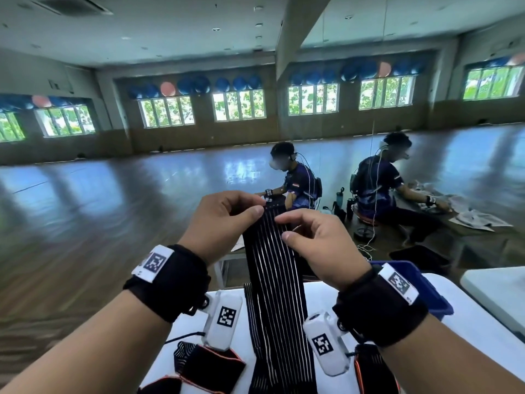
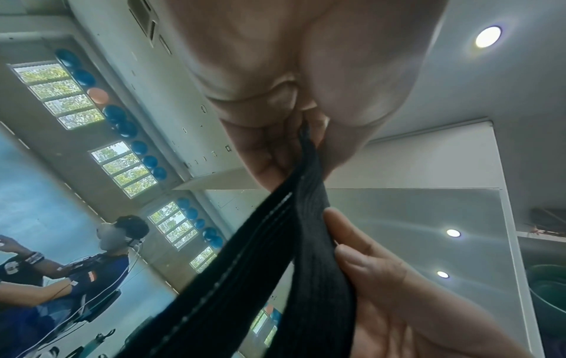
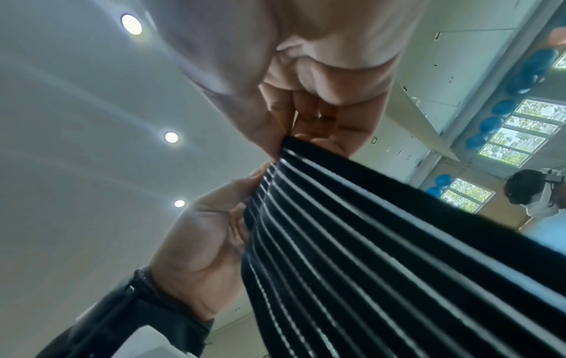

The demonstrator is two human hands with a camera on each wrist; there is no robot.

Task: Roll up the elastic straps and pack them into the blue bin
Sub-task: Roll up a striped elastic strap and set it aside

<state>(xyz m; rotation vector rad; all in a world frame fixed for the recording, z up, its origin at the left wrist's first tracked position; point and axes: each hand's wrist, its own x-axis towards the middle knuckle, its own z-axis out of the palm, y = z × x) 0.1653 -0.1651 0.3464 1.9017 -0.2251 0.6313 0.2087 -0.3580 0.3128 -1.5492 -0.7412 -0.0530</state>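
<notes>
At the top edge of the strap, held up in the air above the table, both hands pinch the cloth. The left hand presses thumb against forefinger on the left corner; the right hand nips the right corner the same way, its other fingers curled. The strap is black with thin pale lines running its length; it hangs straight from the two pinches to the table, where its lower part lies.

To start the roll well, I judge the top edge should be kept level between the two pinches and turned over squarely, so the first fold is tight and the sides stay in line; a crooked start would likely make a coned roll. A little tension from the hanging length would help.

The blue bin stands on the table behind the right wrist, mostly hidden by it, so what it holds cannot be seen. More straps with orange edging lie loose at the near edge of the table.

Only the head view shows the bin, the table and these other straps. The left wrist view shows the strap edge-on, squeezed between thumb and fingers. The right wrist view shows the striped face spread flat and the top edge running straight.
</notes>
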